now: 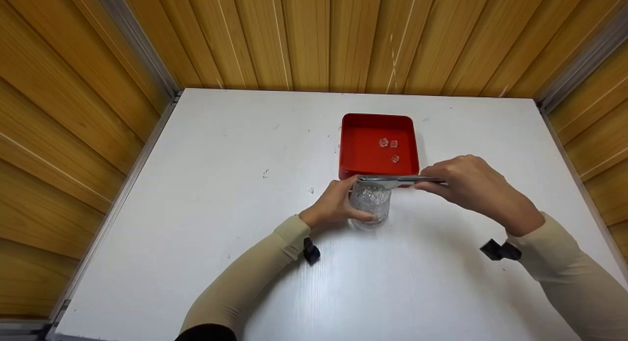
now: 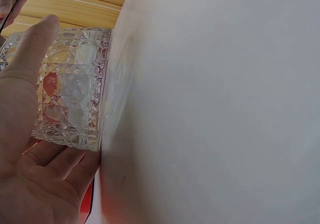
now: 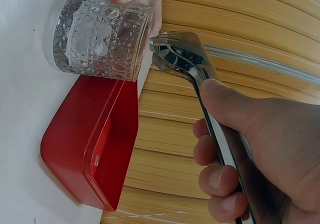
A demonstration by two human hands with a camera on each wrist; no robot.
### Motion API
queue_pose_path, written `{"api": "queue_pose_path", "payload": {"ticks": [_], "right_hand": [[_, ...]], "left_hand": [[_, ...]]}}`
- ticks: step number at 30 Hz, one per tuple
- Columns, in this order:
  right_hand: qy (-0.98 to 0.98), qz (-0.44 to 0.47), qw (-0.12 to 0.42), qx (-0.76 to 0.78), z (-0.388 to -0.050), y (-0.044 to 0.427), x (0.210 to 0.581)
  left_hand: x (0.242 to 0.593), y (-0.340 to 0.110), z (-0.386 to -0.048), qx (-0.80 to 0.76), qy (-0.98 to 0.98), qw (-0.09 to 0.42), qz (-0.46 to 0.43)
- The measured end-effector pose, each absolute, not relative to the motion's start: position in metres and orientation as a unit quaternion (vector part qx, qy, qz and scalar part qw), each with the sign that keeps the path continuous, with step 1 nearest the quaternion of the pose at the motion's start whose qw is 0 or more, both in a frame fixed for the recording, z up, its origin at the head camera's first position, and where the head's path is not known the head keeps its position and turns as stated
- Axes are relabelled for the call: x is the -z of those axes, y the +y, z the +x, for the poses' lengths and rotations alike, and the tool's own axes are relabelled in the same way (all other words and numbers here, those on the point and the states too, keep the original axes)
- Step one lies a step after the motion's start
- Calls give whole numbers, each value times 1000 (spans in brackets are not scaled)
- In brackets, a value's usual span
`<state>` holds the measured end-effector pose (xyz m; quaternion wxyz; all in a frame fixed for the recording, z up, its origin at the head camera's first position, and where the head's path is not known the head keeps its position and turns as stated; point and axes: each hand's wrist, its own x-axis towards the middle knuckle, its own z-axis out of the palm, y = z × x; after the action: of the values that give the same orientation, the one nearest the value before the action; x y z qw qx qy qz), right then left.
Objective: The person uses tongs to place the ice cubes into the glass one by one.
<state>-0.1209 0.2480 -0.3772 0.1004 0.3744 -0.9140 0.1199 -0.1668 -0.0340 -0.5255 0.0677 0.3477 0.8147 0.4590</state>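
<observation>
In the head view, the left hand (image 1: 334, 206) grips a glass (image 1: 360, 202) of clear pieces on the tabletop (image 1: 221, 184); the right hand (image 1: 473, 186) holds tongs (image 1: 402, 178) over its rim. Behind, a red box (image 1: 360, 149) contains three clear cubes (image 1: 394, 144).

In the left wrist view, thumb and fingers wrap the faceted glass.

In the right wrist view, fingers curl round the tongs.

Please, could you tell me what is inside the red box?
Three small clear cubes lie on the floor of the red box, toward its right side. In the head view, the metal tongs cover part of its near edge; what lies directly behind them cannot be seen.
</observation>
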Motion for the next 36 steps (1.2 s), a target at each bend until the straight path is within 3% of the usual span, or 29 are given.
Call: {"api": "queue_pose_path", "payload": {"ticks": [36], "right_hand": [[-924, 350, 112, -104, -130, 252, 384]], "left_hand": [[526, -33, -166, -451, 825, 64, 335]]}}
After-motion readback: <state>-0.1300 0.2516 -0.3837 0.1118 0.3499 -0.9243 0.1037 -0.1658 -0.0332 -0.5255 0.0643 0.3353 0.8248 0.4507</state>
